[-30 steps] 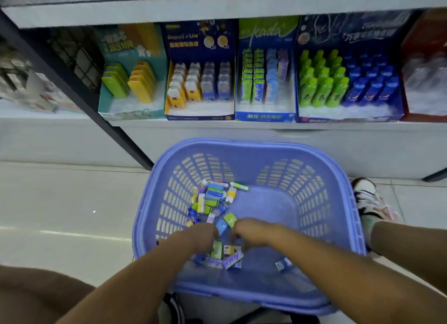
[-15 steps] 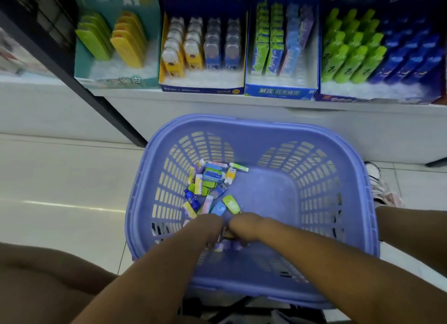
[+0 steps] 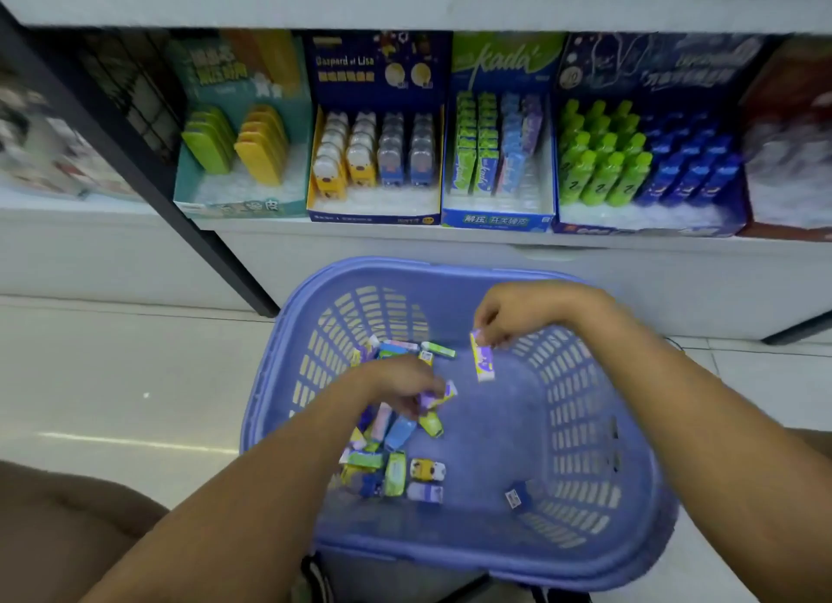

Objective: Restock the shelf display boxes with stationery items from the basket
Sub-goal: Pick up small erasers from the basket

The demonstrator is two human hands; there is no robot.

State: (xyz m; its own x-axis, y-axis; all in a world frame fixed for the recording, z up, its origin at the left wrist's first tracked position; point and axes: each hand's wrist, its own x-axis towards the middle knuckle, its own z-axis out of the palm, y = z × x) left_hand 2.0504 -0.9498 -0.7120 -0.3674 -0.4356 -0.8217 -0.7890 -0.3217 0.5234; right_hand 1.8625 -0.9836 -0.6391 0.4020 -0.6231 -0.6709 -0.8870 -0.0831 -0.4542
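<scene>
Purple eraser pinched by right hand, second eraser pinched by left hand.

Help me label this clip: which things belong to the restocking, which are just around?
Job: basket, loose stationery inside, purple pack in right hand, second purple pack in left hand, shelf display boxes.
Bystanders: black shelf post, floor tiles, wire rack.

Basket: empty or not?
Not empty. A pile of small packets lies on the basket floor, left of centre; a dark blue packet sits apart at right. Left hand grips a purple-yellow packet, right hand pinches a purple packet.
</scene>
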